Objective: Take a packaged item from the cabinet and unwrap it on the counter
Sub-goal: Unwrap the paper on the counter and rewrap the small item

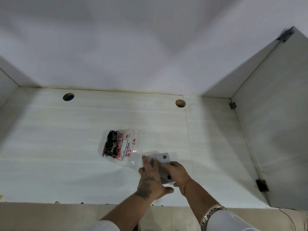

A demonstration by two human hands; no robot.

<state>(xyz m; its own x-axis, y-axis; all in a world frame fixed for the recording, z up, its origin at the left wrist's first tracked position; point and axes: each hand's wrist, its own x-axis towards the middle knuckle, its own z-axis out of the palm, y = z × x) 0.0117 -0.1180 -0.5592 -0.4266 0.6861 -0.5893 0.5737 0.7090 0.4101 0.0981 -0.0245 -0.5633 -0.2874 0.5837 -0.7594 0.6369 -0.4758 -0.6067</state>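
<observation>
Two bare forearms come into view from the bottom edge of the frame. The left hand (150, 179) carries a dark tattoo (146, 186) across its back, an inked figure with spiky, branching lines that runs from below the knuckles down over the wrist and a short way onto the forearm. The right hand (177, 173) shows no such marking. Further up the right forearm sits a broad silver-coloured metal bangle (211, 214), its outer face engraved with dark capital letters; only part of the lettering can be read. White fabric (228, 222) of the person's clothing shows at the bottom edge, beside the bangle.
</observation>
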